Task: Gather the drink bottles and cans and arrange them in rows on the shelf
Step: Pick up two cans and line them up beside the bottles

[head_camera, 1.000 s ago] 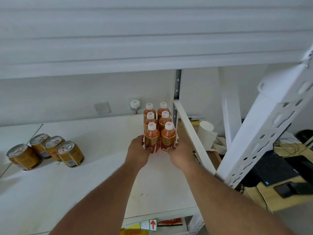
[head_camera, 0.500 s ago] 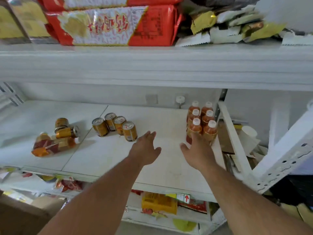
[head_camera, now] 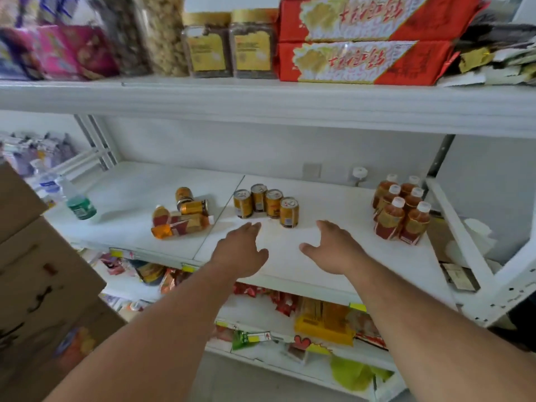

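On the white middle shelf, several orange tea bottles with white caps stand in two rows at the right end. Several gold cans stand upright in a slanted row near the middle. Left of them lies a loose heap of tipped orange bottles and gold cans. A clear bottle with a green label lies at the far left. My left hand and my right hand hover over the shelf's front, just below the row of cans, fingers spread, holding nothing.
The upper shelf holds red packets, jars and bags. Cardboard boxes stand at the left. The lower shelf is full of snack packets. A white perforated upright bounds the right end.
My hands have let go of the front pair of orange bottles and drawn back leftward, now open in front of the cans. The view has pulled back and swung left.
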Motion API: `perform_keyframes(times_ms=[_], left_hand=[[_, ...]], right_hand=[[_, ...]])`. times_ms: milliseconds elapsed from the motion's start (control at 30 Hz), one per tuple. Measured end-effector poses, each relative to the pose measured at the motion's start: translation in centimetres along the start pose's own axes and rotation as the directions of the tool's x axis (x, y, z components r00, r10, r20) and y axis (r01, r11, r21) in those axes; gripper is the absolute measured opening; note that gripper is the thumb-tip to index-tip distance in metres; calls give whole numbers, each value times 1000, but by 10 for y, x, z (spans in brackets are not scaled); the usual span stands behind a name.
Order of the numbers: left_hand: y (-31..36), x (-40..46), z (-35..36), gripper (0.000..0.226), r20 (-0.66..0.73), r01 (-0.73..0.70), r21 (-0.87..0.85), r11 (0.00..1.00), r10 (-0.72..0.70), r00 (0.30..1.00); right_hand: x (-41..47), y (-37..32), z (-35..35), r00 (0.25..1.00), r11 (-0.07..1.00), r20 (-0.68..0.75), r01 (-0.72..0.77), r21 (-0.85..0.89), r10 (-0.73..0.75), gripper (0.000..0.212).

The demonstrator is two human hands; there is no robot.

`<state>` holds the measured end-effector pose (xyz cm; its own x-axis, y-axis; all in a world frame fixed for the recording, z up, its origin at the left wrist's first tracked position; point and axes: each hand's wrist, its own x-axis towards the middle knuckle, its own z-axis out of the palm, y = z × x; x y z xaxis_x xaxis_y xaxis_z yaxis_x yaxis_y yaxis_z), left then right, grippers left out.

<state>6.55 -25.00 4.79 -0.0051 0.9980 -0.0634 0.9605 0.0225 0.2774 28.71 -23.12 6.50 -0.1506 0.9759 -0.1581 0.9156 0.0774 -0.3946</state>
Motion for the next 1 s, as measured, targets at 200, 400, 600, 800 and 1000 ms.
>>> perform_keyframes(times_ms=[200,400,600,800,1000], left_hand=[[-37,-14,-10,77,-13,-6,-48,999,5,1000],[-44,20,-13,77,-14,-39,-41,998,39,999],[-49,63,-8,78,26,-25,21,999,25,999],[-53,104,-5,81,45,-68,36,997,67,997],[-54,153,-9,80,59,-119,33,992,117,991]], right_hand=[[-7,-49,20,1000,1000,-9,5,30,-5,87],[30,-58,38,1000,999,-8,-10,30,10,84],[77,-51,46,998,994,19,-64,86,63,85],[109,-41,50,993,985,29,-121,126,118,85],[137,-39,54,982,964,17,-187,189,188,80]])
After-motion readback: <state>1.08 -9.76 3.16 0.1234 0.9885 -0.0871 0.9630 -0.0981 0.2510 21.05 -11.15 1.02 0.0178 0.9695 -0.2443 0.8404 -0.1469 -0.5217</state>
